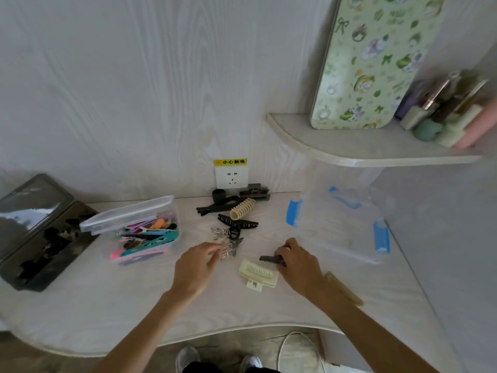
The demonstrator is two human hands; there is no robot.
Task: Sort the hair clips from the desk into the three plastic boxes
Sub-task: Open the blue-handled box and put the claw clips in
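Left hand: the left hand (197, 261) is lowered over the silver wire clips (224, 244); its fingertips are curled round one of them, so a pinch is judged to be in place.
Right hand: the right hand (297, 261) is closed on a dark claw clip (270, 259), held at its right end against the bench (107, 305).
Clip axis: the dark claw clip is laid roughly left to right, its free end pointed toward the left hand.
Filled box: the box of coloured clips (142, 234) is set to the left, just beside the left hand, with its lid propped behind it.
Clear box: the blue-latched clear box (341, 224) is set to the right and further back, nearest the right hand.
Unsorted clips: a cream claw clip (258, 273) is left between the two hands; more dark clips (236, 211) are heaped behind, near the wall.
Deciding relation: the held dark clip is judged a short carry rightward and away to the clear box.
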